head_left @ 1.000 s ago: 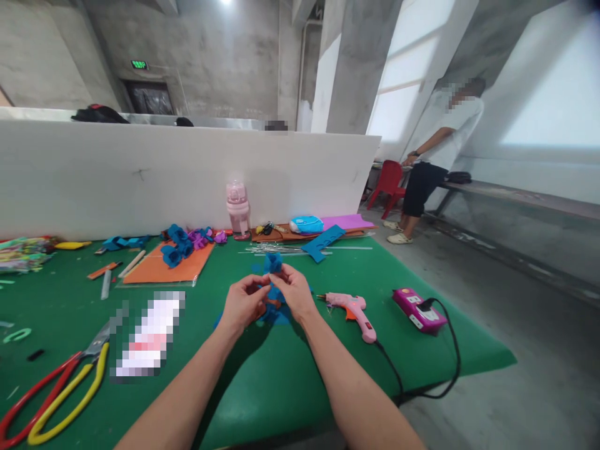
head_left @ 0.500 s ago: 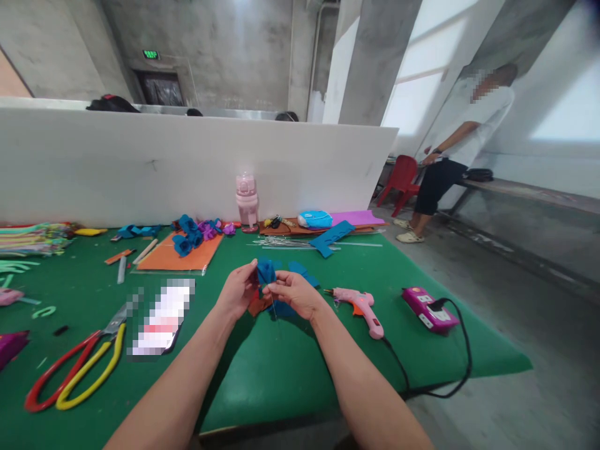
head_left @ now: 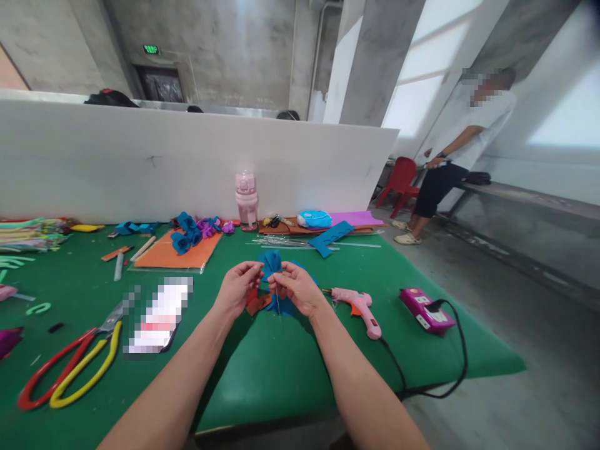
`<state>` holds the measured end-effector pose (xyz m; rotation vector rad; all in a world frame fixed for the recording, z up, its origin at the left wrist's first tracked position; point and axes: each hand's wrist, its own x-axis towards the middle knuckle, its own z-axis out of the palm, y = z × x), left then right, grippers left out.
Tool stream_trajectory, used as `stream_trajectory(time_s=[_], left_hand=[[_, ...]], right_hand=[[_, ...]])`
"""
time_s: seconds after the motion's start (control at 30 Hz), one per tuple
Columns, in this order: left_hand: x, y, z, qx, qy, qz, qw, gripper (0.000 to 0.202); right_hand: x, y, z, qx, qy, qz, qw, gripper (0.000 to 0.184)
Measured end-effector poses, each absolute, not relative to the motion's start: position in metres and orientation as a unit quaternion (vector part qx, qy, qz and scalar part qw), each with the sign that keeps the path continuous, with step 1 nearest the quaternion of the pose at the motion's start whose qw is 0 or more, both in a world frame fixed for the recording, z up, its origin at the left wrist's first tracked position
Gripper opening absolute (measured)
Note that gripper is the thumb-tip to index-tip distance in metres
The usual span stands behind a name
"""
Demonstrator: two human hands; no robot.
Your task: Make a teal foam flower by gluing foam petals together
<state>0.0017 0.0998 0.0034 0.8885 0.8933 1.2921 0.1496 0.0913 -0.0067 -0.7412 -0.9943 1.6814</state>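
Note:
A blue rolled flower [head_left: 271, 265], of felt or crepe-like sheet, is held upright between my two hands. My left hand [head_left: 238, 289] pinches its left edge between thumb and fingertips. My right hand [head_left: 300, 291] is closed on the flower's base, where a thin wire stem [head_left: 279, 306] points down. Beneath the hands lie blue pieces [head_left: 284, 305] and orange-brown scraps [head_left: 257, 304], partly hidden. To the right of my right hand rests a pink hot glue gun [head_left: 355, 305] with its nozzle toward me and the hand's left.
Scissors [head_left: 89, 362] and a phone [head_left: 162, 319] lie on the left. Finished-looking blue flowers [head_left: 186, 234] sit on an orange sheet [head_left: 164, 255]. A pink bottle [head_left: 246, 203] stands by the white partition [head_left: 140, 162]. A purple power strip [head_left: 426, 310] with a cable is at right; a person [head_left: 464, 137] leans beyond.
The flower has risen slightly and stands more upright, showing more of its petals. My left fingers have shifted to its left edge; my right hand still grips the base.

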Motion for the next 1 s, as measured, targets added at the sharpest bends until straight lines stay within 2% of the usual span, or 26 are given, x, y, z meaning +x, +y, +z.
stream_trajectory(time_s=[1.0], left_hand=[[0.0082,0.0972,-0.0039,0.411,0.343,0.531,0.657,0.02]], right_hand=[[0.1499,0.0915,-0.0069,-0.285,-0.424,0.695,0.505,0.038]])
